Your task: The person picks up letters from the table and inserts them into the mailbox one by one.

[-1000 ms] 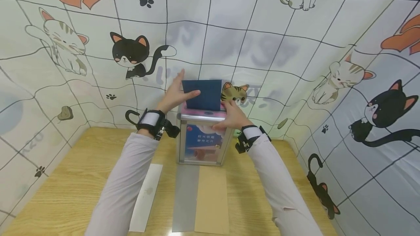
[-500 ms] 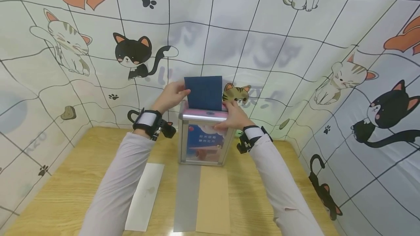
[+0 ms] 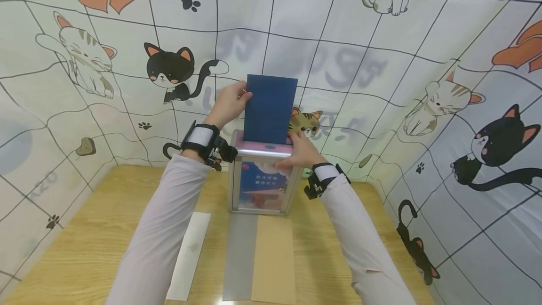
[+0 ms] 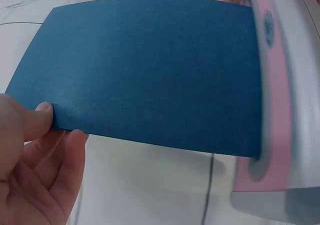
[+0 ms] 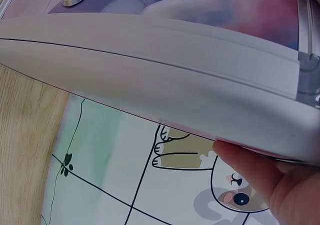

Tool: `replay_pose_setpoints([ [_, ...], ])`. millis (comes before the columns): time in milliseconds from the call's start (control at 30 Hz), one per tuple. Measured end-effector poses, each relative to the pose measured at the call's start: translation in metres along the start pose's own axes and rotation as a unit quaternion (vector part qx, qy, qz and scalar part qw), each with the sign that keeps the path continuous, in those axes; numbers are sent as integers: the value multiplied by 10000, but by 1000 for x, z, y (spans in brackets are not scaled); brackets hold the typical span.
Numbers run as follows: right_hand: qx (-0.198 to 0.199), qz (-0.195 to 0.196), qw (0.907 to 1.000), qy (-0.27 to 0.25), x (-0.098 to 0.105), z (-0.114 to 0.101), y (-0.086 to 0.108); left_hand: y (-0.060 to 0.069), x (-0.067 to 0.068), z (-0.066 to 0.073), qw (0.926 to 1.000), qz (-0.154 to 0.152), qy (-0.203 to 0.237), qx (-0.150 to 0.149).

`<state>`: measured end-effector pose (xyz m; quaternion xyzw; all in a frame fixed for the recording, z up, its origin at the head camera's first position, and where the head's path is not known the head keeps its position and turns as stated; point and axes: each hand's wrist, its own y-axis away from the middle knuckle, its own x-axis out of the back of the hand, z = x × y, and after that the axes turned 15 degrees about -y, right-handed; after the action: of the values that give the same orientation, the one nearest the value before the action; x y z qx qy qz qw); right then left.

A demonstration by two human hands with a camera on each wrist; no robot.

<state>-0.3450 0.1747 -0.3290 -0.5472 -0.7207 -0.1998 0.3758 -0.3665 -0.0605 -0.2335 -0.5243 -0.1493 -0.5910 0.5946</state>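
Observation:
A dark blue envelope (image 3: 270, 109), plain and with no flap showing, stands upright with its lower end in the slot on top of a letter box (image 3: 262, 182). My left hand (image 3: 230, 103) pinches its upper left edge between thumb and fingers. In the left wrist view the envelope (image 4: 155, 75) bows slightly, and its far end meets the box's pink top (image 4: 280, 100). My right hand (image 3: 302, 149) grips the box's top right corner, thumb toward the front. In the right wrist view fingers (image 5: 250, 172) touch the box's silver side (image 5: 150, 70); the envelope is out of sight there.
On the wooden table (image 3: 139, 211) before the box lie a grey flat piece (image 3: 240, 258), a tan one (image 3: 273, 258) and a white one (image 3: 190, 253) partly under my left forearm. A cat-patterned cloth (image 3: 338, 27) hangs close behind the box and along the sides.
My left hand has gone from extended fingers beside the envelope to a pinch on its left edge. The envelope has risen, with more showing above the slot. My right hand keeps its place.

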Motion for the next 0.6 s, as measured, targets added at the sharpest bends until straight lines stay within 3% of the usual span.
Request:
replay_pose_setpoints([
  [267,-74,-67,9999,-13,-1,-1,0,3,-22,-11,9995,-291,31,129],
  [600,-13,-9,10000,-2,1,-2,1,10,-33,-20,9989,-389,6,253],
])
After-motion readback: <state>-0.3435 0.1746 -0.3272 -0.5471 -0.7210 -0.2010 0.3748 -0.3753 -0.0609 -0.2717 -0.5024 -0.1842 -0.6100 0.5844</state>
